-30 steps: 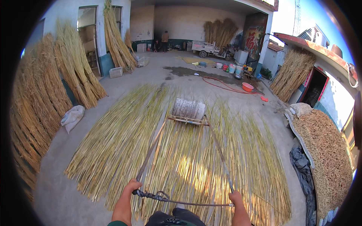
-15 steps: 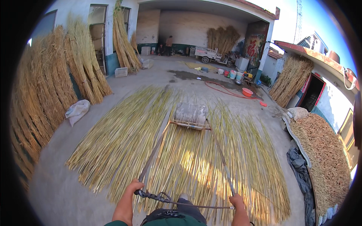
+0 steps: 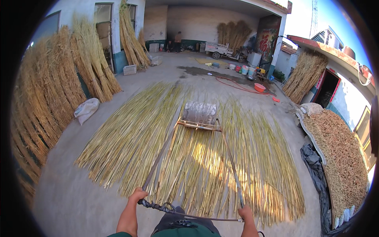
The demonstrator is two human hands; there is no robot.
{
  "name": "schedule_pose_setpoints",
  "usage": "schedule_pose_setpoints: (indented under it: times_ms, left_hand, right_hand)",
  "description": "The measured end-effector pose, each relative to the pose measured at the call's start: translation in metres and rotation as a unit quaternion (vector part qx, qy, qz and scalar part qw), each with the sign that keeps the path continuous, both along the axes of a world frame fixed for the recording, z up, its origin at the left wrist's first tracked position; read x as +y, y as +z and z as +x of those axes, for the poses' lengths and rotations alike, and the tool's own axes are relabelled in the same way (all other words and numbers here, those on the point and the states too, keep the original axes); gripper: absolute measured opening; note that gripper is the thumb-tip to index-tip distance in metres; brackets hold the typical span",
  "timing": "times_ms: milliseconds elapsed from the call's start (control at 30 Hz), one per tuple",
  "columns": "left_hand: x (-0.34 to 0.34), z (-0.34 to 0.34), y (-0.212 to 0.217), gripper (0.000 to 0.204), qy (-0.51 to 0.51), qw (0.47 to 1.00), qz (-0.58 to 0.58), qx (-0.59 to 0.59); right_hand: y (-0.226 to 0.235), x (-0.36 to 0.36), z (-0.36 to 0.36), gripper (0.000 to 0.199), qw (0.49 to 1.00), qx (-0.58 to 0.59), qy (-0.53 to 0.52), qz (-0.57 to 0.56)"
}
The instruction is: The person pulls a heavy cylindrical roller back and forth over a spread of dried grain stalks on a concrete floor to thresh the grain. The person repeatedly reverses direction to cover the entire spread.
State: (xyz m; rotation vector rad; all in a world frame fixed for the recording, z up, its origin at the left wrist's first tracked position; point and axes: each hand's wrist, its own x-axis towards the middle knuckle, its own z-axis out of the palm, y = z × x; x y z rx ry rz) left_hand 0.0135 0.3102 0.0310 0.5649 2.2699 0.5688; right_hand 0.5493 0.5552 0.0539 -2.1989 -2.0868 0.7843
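Reeds [image 3: 130, 138] underfoot; roller [image 3: 199, 113] beyond hands [image 3: 138, 195].

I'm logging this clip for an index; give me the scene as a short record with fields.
Setting: outdoor concrete yard
Left hand: grips the roller's crossbar
Right hand: grips the same crossbar
Tool: stone roller on two long shafts
Under roller: flat layer of reed stalks
Left side: upright reed bundles, white sack
Right side: heaped brown crop
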Motion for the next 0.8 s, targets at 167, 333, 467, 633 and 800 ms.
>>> schedule_pose_setpoints:
  times_ms: [167, 333, 467, 633, 800]
  left_hand:
    - [-0.055, 0.028, 0.002, 0.034, 0.011, 1.000, -0.018, 0.016]
    - [-0.083, 0.086, 0.027, 0.033, 0.005, 1.000, -0.017, 0.002]
    - [-0.136, 0.101, 0.001, 0.034, 0.019, 0.999, -0.020, 0.025]
    - [-0.186, 0.135, -0.009, 0.035, 0.013, 1.000, -0.023, 0.006]
    - [-0.245, 0.178, -0.004, 0.035, 0.032, 0.999, -0.028, -0.005]
  right_hand:
    - [-0.001, -0.035, 0.027, 0.041, 0.999, 0.033, 0.036, -0.001]
    - [-0.019, -0.065, 0.079, 0.044, 0.999, 0.034, 0.015, -0.024]
    - [-0.021, -0.106, 0.092, 0.043, 0.999, 0.025, 0.037, 0.020]
    - [-0.005, -0.157, 0.122, 0.042, 1.000, 0.000, 0.014, 0.006]
    - [0.005, -0.204, 0.153, 0.048, 1.000, 0.009, -0.013, -0.016]
